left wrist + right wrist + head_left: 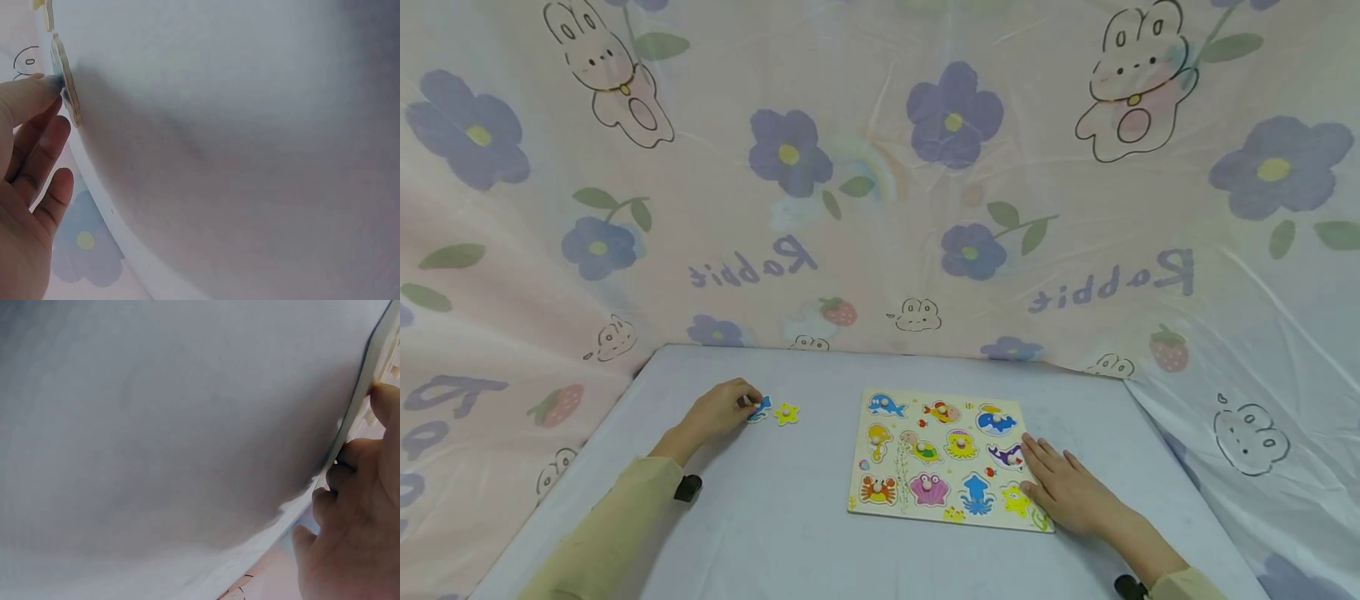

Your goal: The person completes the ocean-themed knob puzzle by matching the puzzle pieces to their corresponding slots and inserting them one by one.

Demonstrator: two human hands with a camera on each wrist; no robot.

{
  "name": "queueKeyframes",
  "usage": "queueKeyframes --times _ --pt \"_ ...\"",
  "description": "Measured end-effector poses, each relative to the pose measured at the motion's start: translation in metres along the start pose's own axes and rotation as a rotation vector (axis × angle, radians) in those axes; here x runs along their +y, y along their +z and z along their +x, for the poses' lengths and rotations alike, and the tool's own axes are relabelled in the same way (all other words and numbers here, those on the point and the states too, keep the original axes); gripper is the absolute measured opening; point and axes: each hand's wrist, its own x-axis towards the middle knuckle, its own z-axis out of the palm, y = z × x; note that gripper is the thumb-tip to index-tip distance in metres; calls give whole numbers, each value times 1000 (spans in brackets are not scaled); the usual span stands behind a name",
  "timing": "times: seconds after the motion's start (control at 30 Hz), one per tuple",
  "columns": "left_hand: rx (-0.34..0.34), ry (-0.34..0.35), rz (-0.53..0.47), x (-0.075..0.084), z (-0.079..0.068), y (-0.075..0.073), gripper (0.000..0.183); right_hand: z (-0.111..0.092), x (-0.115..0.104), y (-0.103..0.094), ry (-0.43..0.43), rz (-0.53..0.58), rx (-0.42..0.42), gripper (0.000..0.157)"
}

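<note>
My left hand (722, 408) pinches a small blue wooden puzzle piece (762, 410) between thumb and fingertips, at the table's left. In the left wrist view the piece (69, 84) shows edge-on, close over the white surface, under the thumb. A yellow star piece (787, 413) lies just right of it. My right hand (1067, 487) rests with its fingers straight on the right edge of the sea-animal puzzle board (955, 483). The right wrist view shows the fingertips at the board's edge (357, 400). Knobs stand on several of the board's animals, among them a crab (878, 490) and a shell (929, 489).
A white cloth covers the table (760, 517). Behind and beside it hangs a curtain (880, 208) printed with rabbits, flowers and strawberries. Black wrist devices sit at the left cuff (688, 488) and the right cuff (1129, 587).
</note>
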Motion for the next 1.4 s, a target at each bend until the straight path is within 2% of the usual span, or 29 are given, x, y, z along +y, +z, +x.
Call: queueKeyframes --times 0.87,1.13,1.4 --pt "17 2 22 -1 0 -2 10 -1 -1 -1 0 -6 -10 71" --pt "64 28 23 11 -4 -4 9 -2 -2 -2 -11 -11 2 70" --pt "138 104 7 30 -8 -4 10 -3 -3 -3 -21 -13 7 70"
